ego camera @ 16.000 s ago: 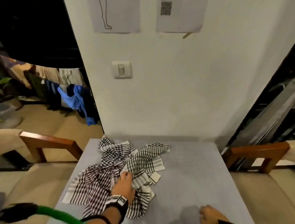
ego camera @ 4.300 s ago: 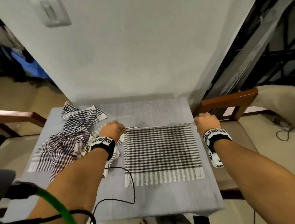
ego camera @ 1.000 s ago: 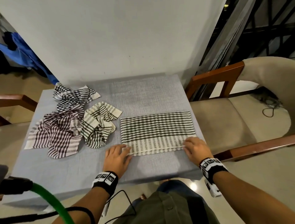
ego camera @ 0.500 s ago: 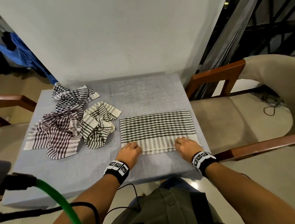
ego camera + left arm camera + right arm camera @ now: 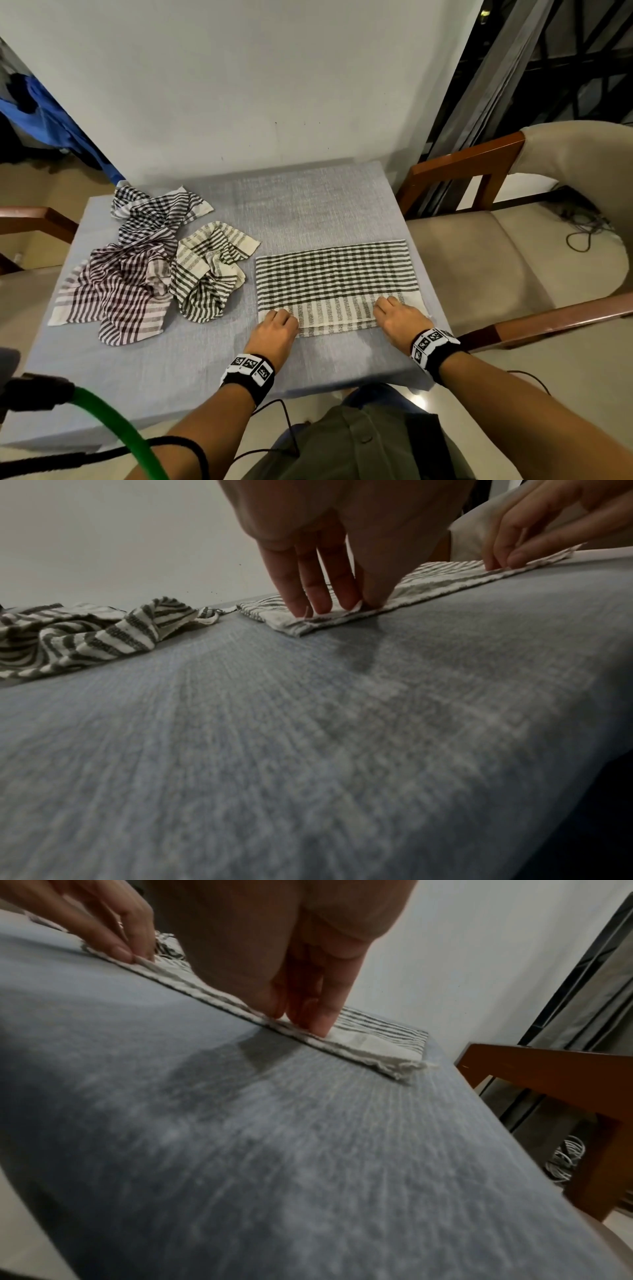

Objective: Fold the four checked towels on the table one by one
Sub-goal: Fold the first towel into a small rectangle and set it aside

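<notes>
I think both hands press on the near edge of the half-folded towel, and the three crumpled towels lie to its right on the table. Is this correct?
One detail is wrong: the crumpled towels lie to the left of the half-folded towel, as the head view shows. The rest holds: the left hand and right hand both press on its near edge.

Both forearms reach forward, the left hand (image 5: 274,330) and right hand (image 5: 402,318) pressing down with straight fingertips (image 5: 320,599), palms raised.
</notes>
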`<state>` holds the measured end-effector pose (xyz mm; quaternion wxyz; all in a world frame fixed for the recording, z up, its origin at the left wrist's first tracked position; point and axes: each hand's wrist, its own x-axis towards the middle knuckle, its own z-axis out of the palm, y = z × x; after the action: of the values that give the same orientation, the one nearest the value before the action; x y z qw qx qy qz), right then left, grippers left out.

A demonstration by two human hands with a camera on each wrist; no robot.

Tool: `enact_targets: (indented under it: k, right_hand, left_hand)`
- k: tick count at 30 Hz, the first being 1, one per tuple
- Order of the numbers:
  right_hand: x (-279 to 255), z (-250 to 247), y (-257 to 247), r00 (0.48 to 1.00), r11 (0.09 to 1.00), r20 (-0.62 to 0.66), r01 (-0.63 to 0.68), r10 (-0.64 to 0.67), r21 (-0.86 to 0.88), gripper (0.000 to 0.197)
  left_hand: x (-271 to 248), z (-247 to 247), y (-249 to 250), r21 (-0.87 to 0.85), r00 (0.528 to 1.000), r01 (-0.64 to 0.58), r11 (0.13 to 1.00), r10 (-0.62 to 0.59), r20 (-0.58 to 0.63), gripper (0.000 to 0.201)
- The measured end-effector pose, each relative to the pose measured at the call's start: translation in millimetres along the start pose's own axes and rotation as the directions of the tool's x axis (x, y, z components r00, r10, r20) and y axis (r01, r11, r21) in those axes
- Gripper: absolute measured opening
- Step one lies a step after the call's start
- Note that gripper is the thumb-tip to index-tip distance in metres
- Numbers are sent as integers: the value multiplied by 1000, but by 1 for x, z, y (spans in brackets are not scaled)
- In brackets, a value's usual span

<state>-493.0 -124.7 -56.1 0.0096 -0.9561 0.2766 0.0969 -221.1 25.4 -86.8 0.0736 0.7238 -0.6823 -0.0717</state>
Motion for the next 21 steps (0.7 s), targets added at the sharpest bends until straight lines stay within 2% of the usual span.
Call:
enact_targets:
  k: [4,9,12,16,21]
  right_hand:
    - [-1,2,0,1000,1000,6,3,-3,-3,37]
    - [-1,-5,5,996,999,79,30,-29,-23,23]
    - [0,-10,2,991,998,128,51,-45,-42,28]
    - [-1,-8,0,993,999,107,43,-42,-8,38]
    - [-10,1,3,999,999,38,16,-18,41,26]
  left_hand:
    - [1,4,-2,6,1000,-14,1000,14,4,17]
    - [0,4,-2,5,1000,-21,1000,21,4,18]
    - [-1,3,-1,5,1000,-18,1000,18,10,18]
    - [-1,5,-2,2,1000,-15,1000,15,10,24]
    - [-6,5,-4,-62,998,-37,997,33,-59,24]
